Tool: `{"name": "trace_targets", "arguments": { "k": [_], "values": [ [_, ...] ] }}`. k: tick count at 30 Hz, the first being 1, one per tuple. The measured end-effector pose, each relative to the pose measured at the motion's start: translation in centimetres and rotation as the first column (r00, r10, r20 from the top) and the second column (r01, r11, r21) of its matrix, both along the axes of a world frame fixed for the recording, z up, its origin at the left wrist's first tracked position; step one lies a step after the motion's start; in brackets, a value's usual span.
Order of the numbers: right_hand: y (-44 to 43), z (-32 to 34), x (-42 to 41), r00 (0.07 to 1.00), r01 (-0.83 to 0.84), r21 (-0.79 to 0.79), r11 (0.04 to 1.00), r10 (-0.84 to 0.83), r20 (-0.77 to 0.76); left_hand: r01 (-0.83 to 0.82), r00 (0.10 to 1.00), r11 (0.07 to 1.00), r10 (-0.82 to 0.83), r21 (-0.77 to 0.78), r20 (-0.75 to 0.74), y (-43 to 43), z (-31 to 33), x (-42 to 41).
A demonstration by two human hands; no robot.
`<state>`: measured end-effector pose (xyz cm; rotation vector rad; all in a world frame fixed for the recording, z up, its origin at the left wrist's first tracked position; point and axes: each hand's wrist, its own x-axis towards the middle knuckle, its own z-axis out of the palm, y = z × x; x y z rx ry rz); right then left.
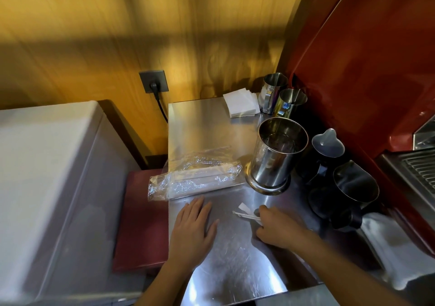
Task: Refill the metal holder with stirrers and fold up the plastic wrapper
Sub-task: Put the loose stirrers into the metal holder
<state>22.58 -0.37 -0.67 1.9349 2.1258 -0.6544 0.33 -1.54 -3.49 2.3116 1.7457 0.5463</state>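
Observation:
A tall metal holder (pixel 275 155) stands on the steel counter (pixel 207 122), and its inside looks empty. Left of it lies a clear plastic wrapper (pixel 193 181) with a bundle of pale stirrers inside, one end hanging over the counter's left edge. My left hand (pixel 191 232) rests flat on the counter just below the wrapper, fingers spread. My right hand (pixel 277 227) is curled on a few loose paper-wrapped stirrers (pixel 247 216) lying on the counter, below the holder.
Two steel pitchers (pixel 275 89) (pixel 292 101) and a napkin stack (pixel 242 104) sit at the back. Dark pitchers (pixel 328 150) (pixel 353 188) stand right of the holder, beside a red espresso machine (pixel 364 70). A white cloth (pixel 386 240) lies at the right. A white appliance (pixel 47 188) stands left.

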Motion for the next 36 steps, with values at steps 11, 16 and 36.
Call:
{"name": "trace_targets", "arguments": {
  "k": [11,16,36],
  "values": [
    [-0.3,0.7,-0.6,0.997,-0.024,0.034,0.999,0.022,0.071,-0.007,1.000,1.000,0.007,0.005,0.004,0.0,-0.1,0.0],
    [-0.5,1.0,-0.9,0.999,0.038,0.135,0.990,-0.037,-0.007,-0.003,1.000,1.000,0.003,0.011,0.008,0.0,-0.1,0.0],
    [2.1,13.1,-1.4,0.726,0.471,0.223,0.853,-0.231,-0.648,0.042,0.998,0.999,-0.041,-0.009,0.043,0.2,-0.5,-0.4]
  ]
}}
